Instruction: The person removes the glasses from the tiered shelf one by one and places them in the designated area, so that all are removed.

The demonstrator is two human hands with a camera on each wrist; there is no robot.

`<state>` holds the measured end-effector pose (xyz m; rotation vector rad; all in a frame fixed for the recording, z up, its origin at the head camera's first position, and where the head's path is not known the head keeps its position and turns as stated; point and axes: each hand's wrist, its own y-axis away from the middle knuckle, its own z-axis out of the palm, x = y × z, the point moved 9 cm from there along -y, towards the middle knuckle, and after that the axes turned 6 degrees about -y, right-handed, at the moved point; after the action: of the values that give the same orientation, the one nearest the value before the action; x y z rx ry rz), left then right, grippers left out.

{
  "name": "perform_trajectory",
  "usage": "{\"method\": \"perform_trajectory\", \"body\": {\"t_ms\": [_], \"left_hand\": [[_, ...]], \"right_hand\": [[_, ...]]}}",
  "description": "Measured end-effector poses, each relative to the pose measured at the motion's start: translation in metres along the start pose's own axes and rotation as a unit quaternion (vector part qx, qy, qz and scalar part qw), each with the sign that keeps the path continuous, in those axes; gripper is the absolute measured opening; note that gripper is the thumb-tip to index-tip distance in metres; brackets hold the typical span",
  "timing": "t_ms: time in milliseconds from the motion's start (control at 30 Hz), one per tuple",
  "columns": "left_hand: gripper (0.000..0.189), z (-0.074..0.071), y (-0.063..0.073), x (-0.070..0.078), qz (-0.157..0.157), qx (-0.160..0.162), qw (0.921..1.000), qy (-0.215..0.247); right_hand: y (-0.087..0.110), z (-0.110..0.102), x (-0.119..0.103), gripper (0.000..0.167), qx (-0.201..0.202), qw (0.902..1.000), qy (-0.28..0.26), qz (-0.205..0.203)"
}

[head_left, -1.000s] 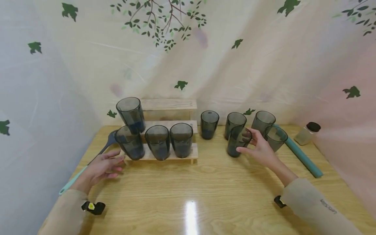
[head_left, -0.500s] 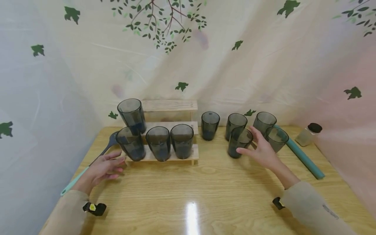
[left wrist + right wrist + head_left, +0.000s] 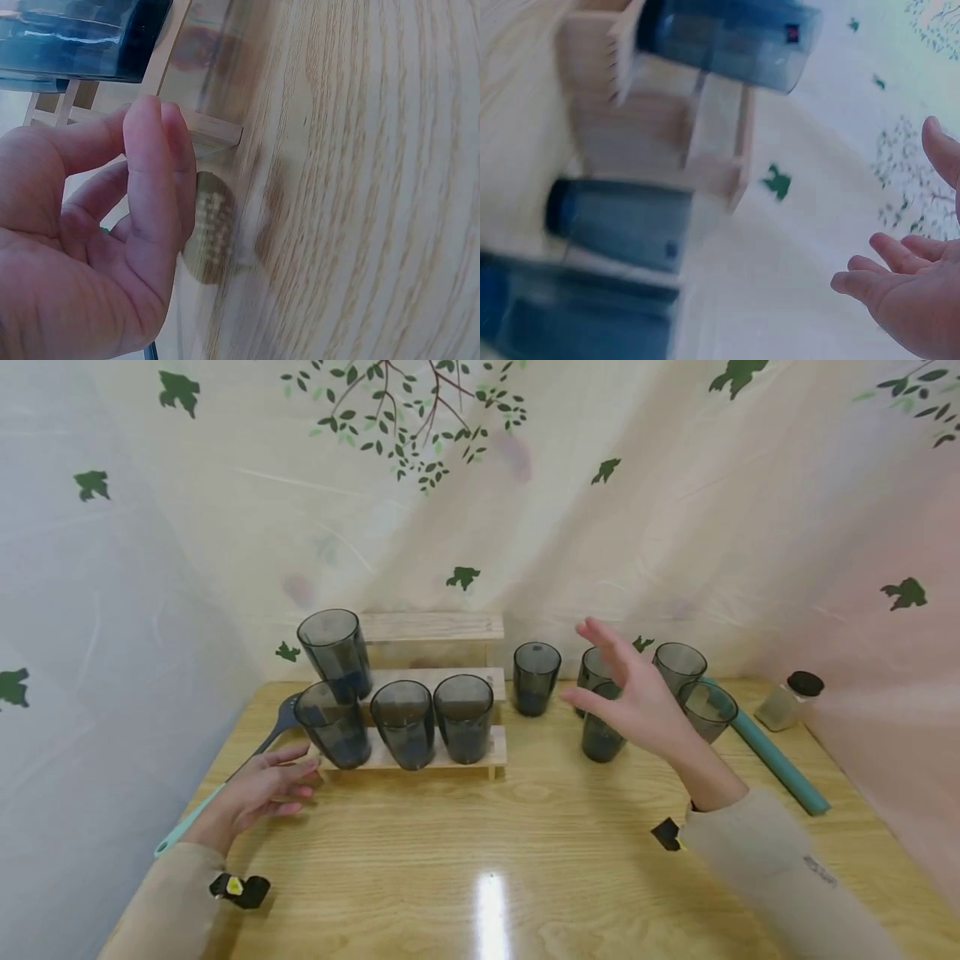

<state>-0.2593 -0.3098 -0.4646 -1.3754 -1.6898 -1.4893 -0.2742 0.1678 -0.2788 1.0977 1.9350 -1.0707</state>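
Right hand: the right hand (image 3: 645, 706) is hovering by the front tumbler (image 3: 602, 743), released, thumb and fingers spreading apart and gripping nothing.
Front tumbler: this smoked glass is standing upright on the wooden table (image 3: 420, 852), the hand partly covering it and the rear tumbler (image 3: 591, 675).
Left hand: the left hand (image 3: 262, 789) is resting loosely curled, holding nothing, near the rack's left end; whether its fingertips are touching the rack, I cannot tell.
Three-tier wooden rack (image 3: 433, 627): its bottom shelf is bearing three tumblers, the leftmost tumbler (image 3: 337, 731) nearest that hand; its middle shelf is bearing one.
Beside the rack: a single tumbler (image 3: 536, 681) is standing on the table.
Far right: two more tumblers are standing near a teal tube (image 3: 780, 764).
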Motion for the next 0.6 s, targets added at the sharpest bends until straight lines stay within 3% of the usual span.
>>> {"method": "perform_trajectory", "body": {"t_ms": [300, 433, 600], "left_hand": [[0.082, 0.000, 0.002, 0.002, 0.002, 0.000, 1.0000, -0.001], [0.082, 0.001, 0.002, 0.002, 0.001, -0.002, 1.0000, 0.000], [0.083, -0.001, 0.001, 0.001, 0.002, -0.004, 1.0000, 0.001]], "right_hand": [[-0.051, 0.059, -0.060, 0.091, -0.068, 0.9916, -0.091, -0.061], [-0.072, 0.081, -0.075, 0.091, -0.090, 0.9859, -0.126, -0.063], [-0.096, 0.110, -0.086, 0.093, -0.111, 0.9843, -0.128, -0.050]]}}
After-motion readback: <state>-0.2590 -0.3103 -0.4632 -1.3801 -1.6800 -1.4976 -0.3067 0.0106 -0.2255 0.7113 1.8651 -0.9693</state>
